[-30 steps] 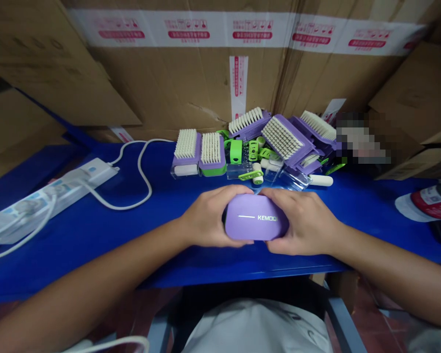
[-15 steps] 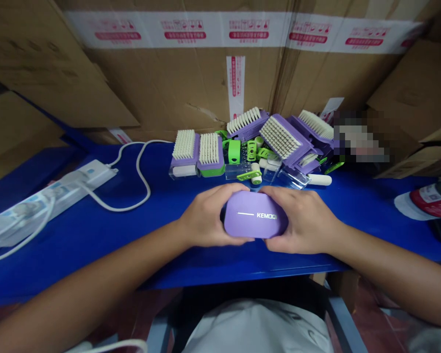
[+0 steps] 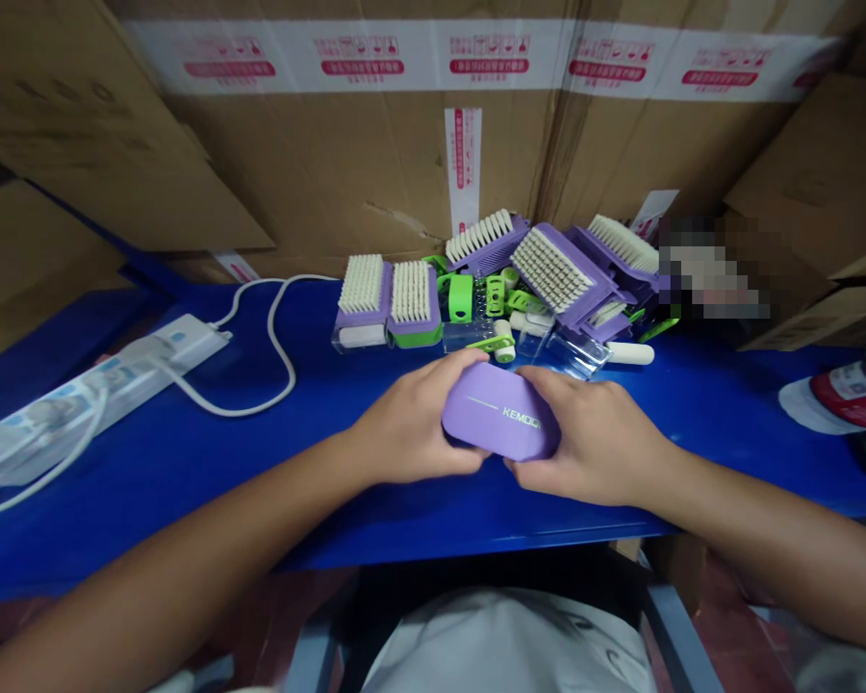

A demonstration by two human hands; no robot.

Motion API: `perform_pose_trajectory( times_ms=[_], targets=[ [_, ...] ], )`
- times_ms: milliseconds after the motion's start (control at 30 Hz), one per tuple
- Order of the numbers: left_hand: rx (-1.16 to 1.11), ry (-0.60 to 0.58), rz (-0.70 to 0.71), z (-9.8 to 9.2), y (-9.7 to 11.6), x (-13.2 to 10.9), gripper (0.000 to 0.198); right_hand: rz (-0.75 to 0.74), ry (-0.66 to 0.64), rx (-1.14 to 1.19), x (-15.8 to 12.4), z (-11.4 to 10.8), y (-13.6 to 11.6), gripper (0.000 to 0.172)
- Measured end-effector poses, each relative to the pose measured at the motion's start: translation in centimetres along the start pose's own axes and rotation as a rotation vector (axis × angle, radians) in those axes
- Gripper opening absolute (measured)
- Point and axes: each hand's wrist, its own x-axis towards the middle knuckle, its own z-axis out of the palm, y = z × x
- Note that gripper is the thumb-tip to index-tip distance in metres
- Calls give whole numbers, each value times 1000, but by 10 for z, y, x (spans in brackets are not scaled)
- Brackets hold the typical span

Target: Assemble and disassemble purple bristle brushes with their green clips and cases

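A rounded purple case (image 3: 500, 412) with white lettering is gripped from both ends just above the blue table (image 3: 188, 452). My left hand (image 3: 408, 423) wraps its left end, fingers curled over the top. My right hand (image 3: 588, 438) clasps its right end. The case is tilted, its left side raised. Behind it lies a pile of purple brushes (image 3: 552, 269) with white bristles, green clips (image 3: 464, 296) and clear plastic parts (image 3: 575, 351).
Two purple brushes (image 3: 390, 294) stand side by side left of the pile. A white power strip (image 3: 108, 375) with a looping white cable (image 3: 278, 356) lies at the left. Cardboard boxes (image 3: 375, 164) wall in the back. A red-and-white object (image 3: 844, 395) sits at the right edge.
The purple case has tipped, its left end lifting and its face turning away from me. Both hands shifted slightly with it and kept their hold.
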Motion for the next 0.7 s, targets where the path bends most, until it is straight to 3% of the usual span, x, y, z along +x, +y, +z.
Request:
perform_pose_trajectory(
  times_ms=[67, 233, 333, 433, 533, 700],
  targets=[
    [2, -22, -18, 2, 2, 0, 90, 5, 18, -54, -1, 2, -2, 70],
    [16, 124, 52, 13, 4, -1, 85, -71, 194, -139, -6, 11, -8, 74],
    [19, 161, 82, 16, 3, -1, 83, -92, 211, -154, -8, 14, -10, 74],
    [4, 149, 68, 15, 3, -1, 85, -49, 146, -100, -5, 11, -8, 77],
    [-58, 160, 61, 9, 1, 1, 84, 50, 14, 100, 2, 2, -2, 77],
    [-105, 135, 43, -1, -1, 3, 59, 193, -217, 455, 11, -6, 1, 67]
  ],
)
